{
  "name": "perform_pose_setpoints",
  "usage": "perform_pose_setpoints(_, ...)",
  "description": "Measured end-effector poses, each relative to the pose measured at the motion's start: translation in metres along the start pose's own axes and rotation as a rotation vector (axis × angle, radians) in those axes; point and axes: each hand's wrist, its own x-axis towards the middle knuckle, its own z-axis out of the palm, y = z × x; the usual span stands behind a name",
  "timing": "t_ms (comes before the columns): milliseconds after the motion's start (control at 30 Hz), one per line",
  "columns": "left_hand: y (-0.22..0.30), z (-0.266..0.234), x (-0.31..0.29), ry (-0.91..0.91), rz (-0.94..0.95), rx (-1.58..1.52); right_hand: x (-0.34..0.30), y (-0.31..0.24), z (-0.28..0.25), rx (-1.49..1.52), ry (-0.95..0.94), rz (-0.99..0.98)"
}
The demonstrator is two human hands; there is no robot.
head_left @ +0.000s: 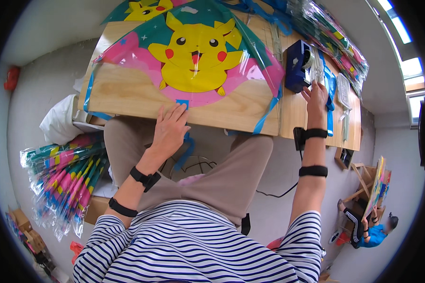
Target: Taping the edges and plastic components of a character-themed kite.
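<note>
A clear plastic kite printed with a yellow cartoon creature on pink and green (198, 61) lies flat on the pale wooden desk (127, 94). The left hand (170, 129) presses its blue bottom tab at the desk's near edge. The right hand (316, 96) touches a dark blue tape dispenser (297, 66). Bundled wrapped kites (66, 174) lie on the floor.

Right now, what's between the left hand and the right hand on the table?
Head view: between left hand and right hand lie the kite's pink edge and blue tail strip, then bare wooden table.

Bundled wrapped kites (63, 181) lie on the floor left; another person (370, 231) sits far right.
</note>
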Motion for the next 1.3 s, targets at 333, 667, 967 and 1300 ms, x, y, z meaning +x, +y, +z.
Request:
perform_pose_setpoints(333, -0.001, -0.002, 0.0, -0.016, -0.006, 0.021, 0.025, -0.024, 0.01, -0.042, -0.139, 0.217)
perform_pose_setpoints(667, 0.0, -0.001, 0.0, -0.005, 0.002, 0.003, 0.032, -0.003, -0.004, 0.199, -0.093, 0.239)
perform_pose_setpoints(967, -0.001, -0.001, 0.001, -0.017, -0.003, 0.022, 0.019, 0.045, -0.003, 0.331, -0.069, 0.151)
perform_pose_setpoints(1300, 0.0, -0.002, -0.001, -0.011, -0.022, 0.02, -0.03, 0.054, -0.001, 0.941, 0.014, 0.561)
